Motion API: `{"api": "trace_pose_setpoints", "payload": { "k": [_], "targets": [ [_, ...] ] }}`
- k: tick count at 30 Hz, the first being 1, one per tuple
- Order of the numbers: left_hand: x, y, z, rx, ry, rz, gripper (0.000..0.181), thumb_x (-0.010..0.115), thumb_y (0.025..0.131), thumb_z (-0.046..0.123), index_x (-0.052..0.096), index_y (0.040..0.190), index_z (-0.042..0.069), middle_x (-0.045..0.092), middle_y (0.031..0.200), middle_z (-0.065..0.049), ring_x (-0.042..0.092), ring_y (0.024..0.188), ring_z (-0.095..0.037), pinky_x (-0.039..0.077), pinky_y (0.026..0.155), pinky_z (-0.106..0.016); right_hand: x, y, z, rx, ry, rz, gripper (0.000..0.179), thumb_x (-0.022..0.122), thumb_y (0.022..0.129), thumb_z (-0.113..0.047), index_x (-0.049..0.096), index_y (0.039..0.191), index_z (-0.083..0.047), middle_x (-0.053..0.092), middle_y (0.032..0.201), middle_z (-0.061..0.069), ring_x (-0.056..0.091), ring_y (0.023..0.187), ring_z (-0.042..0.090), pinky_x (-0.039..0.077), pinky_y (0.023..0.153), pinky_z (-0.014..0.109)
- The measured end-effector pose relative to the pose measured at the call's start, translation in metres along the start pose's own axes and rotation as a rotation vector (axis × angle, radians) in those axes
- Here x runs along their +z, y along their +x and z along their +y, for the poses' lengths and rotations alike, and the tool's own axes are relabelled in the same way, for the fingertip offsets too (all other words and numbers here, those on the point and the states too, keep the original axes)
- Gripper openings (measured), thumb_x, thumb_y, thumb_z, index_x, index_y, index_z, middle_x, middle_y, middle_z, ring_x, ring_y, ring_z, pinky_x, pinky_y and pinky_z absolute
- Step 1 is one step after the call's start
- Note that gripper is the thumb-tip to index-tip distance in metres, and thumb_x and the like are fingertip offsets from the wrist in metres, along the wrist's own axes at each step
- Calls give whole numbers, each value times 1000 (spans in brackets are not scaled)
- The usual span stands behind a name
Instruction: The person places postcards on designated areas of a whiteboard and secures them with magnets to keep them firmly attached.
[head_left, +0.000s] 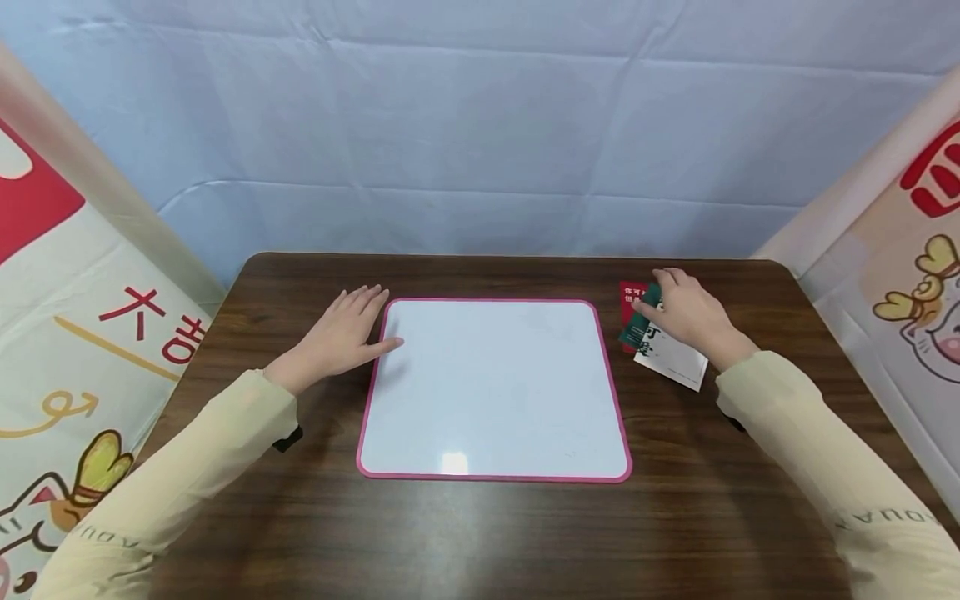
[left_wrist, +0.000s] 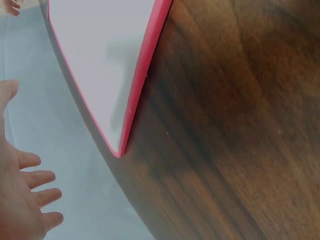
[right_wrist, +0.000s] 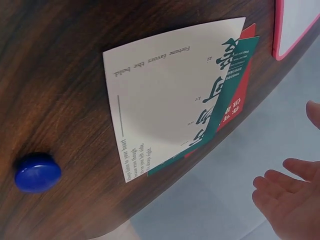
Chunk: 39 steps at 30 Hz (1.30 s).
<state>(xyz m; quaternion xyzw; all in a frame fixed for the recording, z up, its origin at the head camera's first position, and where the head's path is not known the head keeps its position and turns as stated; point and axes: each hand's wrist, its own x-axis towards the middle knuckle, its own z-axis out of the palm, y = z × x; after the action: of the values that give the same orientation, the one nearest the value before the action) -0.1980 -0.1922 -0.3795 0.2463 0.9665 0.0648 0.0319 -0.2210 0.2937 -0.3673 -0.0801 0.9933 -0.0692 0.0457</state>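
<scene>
At the far left we see a cloth banner (head_left: 90, 275) with red characters hanging beside the wooden table (head_left: 480, 533). Next comes the left hand (head_left: 341, 329): its fingers are straight, the thumb is spread wide, and it holds nothing. It hovers at the left edge of a white board (head_left: 495, 392), which lies flat and has a pink rim. To the right of this board, a little apart, we find three overlapping cards: a red card (right_wrist: 239, 95) at the bottom, a green card (right_wrist: 227, 95) between, and a white card (right_wrist: 160, 95) on top. Over them is the right hand (head_left: 690, 312), its fingers loosely extended and holding nothing. In the right wrist view, we notice a blue round object (right_wrist: 38, 173) near the white card.
</scene>
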Motion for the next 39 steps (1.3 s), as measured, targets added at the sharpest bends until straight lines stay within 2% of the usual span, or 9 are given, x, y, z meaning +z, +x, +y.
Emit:
{"api": "trace_pose_setpoints", "payload": {
  "k": [7, 12, 18, 26, 33, 39],
  "targets": [
    [3, -8, 8, 16, -24, 24, 86, 47, 86, 59, 24, 142, -1, 24, 146, -21, 19, 134, -36, 13, 108, -50, 1, -7, 4, 4, -2, 7, 74, 55, 88, -35, 25, 135, 14, 25, 135, 35, 26, 123, 49, 32, 93, 59],
    [8, -12, 10, 14, -19, 37, 86, 48, 85, 59, 26, 141, -3, 26, 145, -23, 21, 133, -37, 14, 108, -50, 1, -10, 9, 18, -3, 6, 75, 55, 88, -36, 25, 134, 14, 26, 134, 35, 28, 122, 48, 33, 92, 60],
    [12, -19, 12, -8, -32, 17, 87, 47, 85, 60, 25, 141, -3, 26, 145, -22, 21, 134, -37, 14, 108, -50, 2, -13, 12, 13, -9, -11, 75, 55, 88, -37, 25, 134, 15, 26, 134, 35, 28, 122, 49, 32, 92, 60],
    [18, -29, 16, -12, -51, 45, 85, 50, 85, 56, 29, 139, -5, 29, 143, -24, 25, 131, -38, 18, 107, -50, 3, -17, 16, 20, 11, -23, 76, 53, 89, -39, 25, 133, 16, 26, 133, 37, 27, 121, 50, 31, 94, 60],
    [23, -36, 22, -27, -47, 31, 84, 51, 85, 56, 29, 139, -4, 29, 143, -24, 25, 132, -37, 17, 107, -50, 5, -22, 20, 39, 17, -44, 81, 52, 89, -42, 21, 133, 19, 23, 132, 39, 26, 120, 51, 29, 94, 61],
    [28, -45, 29, -9, -48, 62, 83, 53, 84, 54, 31, 138, -5, 31, 142, -23, 26, 131, -38, 18, 107, -50, 8, -26, 25, 50, 16, -43, 83, 54, 87, -41, 21, 131, 20, 25, 130, 40, 28, 118, 52, 28, 95, 61]
  ]
}}
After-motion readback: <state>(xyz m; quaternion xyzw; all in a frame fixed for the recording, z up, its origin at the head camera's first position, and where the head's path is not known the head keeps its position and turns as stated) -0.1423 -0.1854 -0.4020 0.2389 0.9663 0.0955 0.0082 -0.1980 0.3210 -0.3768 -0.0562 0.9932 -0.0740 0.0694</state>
